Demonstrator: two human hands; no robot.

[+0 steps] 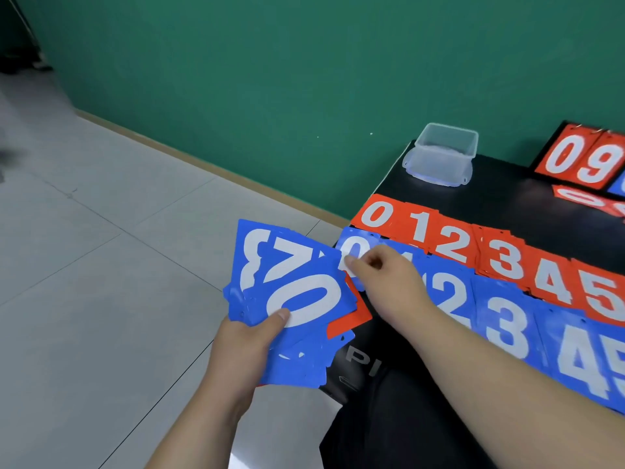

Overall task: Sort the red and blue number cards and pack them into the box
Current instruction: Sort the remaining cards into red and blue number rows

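Note:
My left hand (243, 346) grips a fanned stack of blue number cards (291, 292) off the table's left edge, thumb on a white 0; a red card (351, 316) pokes out behind. My right hand (382, 282) lies over the blue 0 pile (355, 248) on the table, fingertips pinching a card there. A red row (439, 238) reads 0 to 5, and a blue row (507, 319) reads 0 to 5 below it. The clear plastic box (443, 147) stands on its lid at the table's back left corner.
A black table (500, 194) carries everything. A scoreboard stand (581, 160) showing red 0 and 9 sits at the back right, with a loose red card (588, 201) in front. Grey tiled floor (101, 231) lies to the left, a green wall behind.

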